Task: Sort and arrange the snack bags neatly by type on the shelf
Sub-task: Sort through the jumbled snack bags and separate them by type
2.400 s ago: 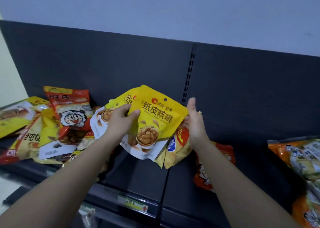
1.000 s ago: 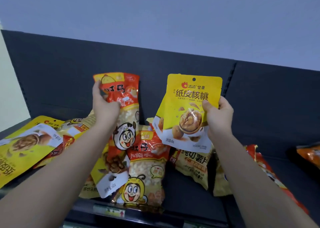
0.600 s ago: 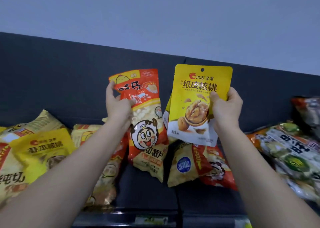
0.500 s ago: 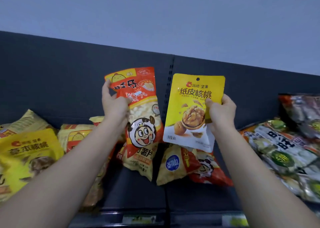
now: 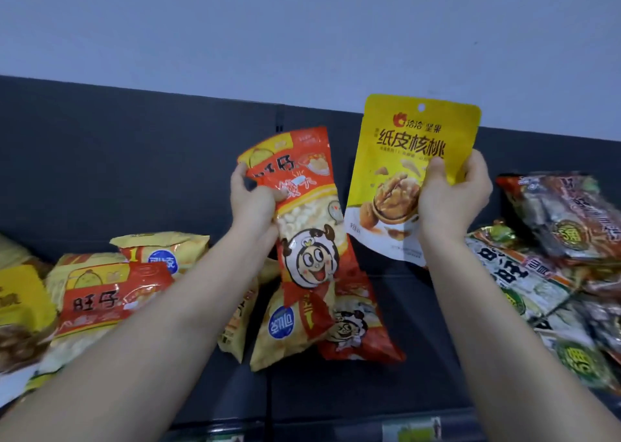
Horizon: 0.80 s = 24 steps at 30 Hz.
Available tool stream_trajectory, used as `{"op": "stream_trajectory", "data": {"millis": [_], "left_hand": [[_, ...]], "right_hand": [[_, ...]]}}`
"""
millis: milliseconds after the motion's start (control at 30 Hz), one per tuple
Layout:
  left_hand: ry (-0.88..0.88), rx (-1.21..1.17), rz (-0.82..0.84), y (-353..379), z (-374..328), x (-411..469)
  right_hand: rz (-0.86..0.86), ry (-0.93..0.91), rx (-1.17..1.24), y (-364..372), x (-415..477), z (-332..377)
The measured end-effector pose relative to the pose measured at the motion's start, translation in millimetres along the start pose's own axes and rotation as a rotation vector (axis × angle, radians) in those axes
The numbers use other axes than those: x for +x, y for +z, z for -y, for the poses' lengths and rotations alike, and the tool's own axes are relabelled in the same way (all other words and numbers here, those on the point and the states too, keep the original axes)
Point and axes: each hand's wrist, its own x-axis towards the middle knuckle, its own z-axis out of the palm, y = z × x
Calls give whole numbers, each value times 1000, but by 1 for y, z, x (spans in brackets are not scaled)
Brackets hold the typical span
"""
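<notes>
On the dark shelf (image 5: pixel 353 388), loose bags (image 5: pixel 111 293) lie heaped at far left. Left hand (image 5: pixel 250 199) is closed around a red bag (image 5: pixel 302 226), held upright above the middle pile. Right hand (image 5: pixel 450 196) pinches a yellow walnut bag (image 5: pixel 400 159), raised beside it. Green-labelled bags (image 5: pixel 544 266) lie stacked at right.
</notes>
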Motion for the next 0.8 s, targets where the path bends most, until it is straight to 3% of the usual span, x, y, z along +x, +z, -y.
{"op": "stream_trajectory", "data": {"millis": [200,267,433,533,633,733,800], "left_hand": [[-275,81,-36,11,77,14],[-251,261,-2,7,94,23],[-78,1089,227,-23,112,29],[-47,1174,320,-38,108,22],[-156,1137,442,-51,103,16],[-306,1441,641,-63,101,13],[-287,1621,624,-70,103,13]], "right_hand": [[37,-98,-33,-11,10,-10],[57,-113,-26,-15,12,-13],[273,41,16,-11,7,-32],[357,140,7,-3,-5,-50],[371,180,14,4,-13,-59],[376,186,50,14,-16,-56],[391,178,91,22,-20,-49]]}}
